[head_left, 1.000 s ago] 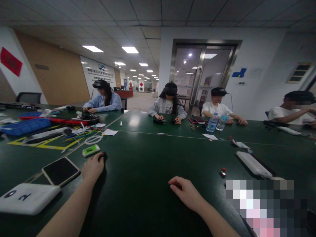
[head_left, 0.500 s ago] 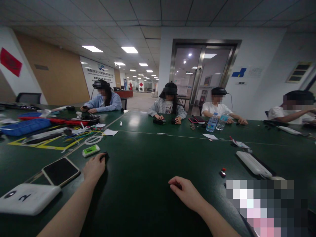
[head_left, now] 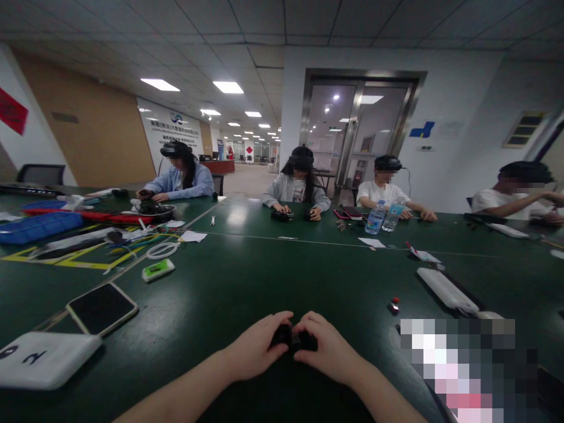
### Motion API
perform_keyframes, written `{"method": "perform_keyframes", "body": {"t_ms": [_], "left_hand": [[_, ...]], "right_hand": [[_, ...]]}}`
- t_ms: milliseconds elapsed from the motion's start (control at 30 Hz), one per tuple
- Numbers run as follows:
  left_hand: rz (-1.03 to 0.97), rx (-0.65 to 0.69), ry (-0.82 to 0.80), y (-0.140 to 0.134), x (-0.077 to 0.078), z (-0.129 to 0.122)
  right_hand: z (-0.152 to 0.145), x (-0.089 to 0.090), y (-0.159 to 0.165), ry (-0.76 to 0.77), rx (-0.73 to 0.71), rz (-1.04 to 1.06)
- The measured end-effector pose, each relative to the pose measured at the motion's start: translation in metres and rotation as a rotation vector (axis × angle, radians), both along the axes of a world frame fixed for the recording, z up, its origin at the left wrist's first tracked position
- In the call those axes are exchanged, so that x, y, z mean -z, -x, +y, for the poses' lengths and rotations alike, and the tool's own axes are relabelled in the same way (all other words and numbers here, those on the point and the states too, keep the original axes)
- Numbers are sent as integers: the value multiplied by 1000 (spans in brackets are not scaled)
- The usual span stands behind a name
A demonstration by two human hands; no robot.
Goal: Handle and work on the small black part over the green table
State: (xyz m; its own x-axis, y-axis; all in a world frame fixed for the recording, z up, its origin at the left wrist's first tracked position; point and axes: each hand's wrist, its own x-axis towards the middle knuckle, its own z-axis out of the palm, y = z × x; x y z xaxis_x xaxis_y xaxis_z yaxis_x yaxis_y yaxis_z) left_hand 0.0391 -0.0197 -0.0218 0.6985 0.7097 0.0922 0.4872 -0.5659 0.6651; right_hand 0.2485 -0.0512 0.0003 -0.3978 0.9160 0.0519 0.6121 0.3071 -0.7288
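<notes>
My left hand (head_left: 258, 346) and my right hand (head_left: 328, 349) meet low over the green table, thumbs towards each other. Between their fingers is a small black object (head_left: 305, 341), gripped from both sides. Its kind is too dark to make out, and the fingertips cover part of it. Whether it is one piece or two touching pieces I cannot tell. Left of my hands lie a dark-screened phone (head_left: 103, 308), a white power bank (head_left: 48, 358) marked 2, and a small white and green box (head_left: 157, 270).
A blue tray (head_left: 42, 228), cables (head_left: 162, 251) and tools crowd the left side. Water bottles (head_left: 375, 218) stand at the far side, where several people sit. To my right are a long white device (head_left: 447, 291), a small red-topped item (head_left: 394, 305) and a blurred-out area.
My left hand has come from beside the green and white box to the middle, and the black object there is no longer seen. My right hand has closed in beside my left.
</notes>
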Motion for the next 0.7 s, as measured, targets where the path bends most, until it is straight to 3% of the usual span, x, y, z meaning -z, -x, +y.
{"method": "perform_keyframes", "body": {"t_ms": [200, 267, 333, 433, 500, 700], "left_hand": [[-3, 15, 42, 2, -10, 1], [-12, 16, 63, 2, -12, 0], [-13, 10, 95, 2, -14, 0], [-10, 4, 129, 4, -14, 0], [-5, 4, 141, 5, -14, 0], [-1, 24, 135, 5, -14, 2]], "right_hand": [[0, -2, 3, -37, 49, 30], [5, -1, -5, -114, 239, 191], [13, 3, -18, -188, 578, 399], [25, 13, -36, -154, 929, 593], [30, 19, -42, -115, 964, 612], [28, 22, -35, -69, 887, 577]]}}
